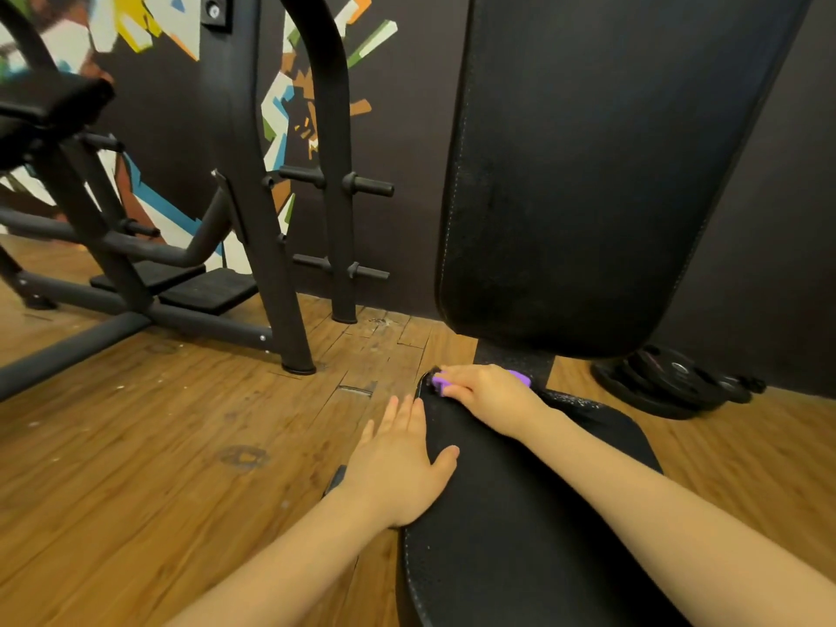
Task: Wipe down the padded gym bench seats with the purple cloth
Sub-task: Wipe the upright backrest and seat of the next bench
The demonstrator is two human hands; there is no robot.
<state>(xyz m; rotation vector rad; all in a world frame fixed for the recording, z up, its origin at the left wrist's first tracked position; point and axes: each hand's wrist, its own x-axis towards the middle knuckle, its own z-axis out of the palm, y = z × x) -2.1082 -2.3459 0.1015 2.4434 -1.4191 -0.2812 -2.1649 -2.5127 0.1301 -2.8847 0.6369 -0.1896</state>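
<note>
Purple cloth [479,380], one, two hands, one seat [520,513]

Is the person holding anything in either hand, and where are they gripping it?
The right hand covers a purple cloth bunched under its fingers at the seat pad's far end; the exact grip is hidden. The left hand holds nothing, lying flat on the seat's edge.

wooden floor [158,445], dark muralled wall [398,151]

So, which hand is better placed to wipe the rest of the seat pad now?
The right hand. It already presses the purple cloth on the far end of the seat pad. The left hand lies flat on the pad's left edge without cloth, only steadying.
</note>
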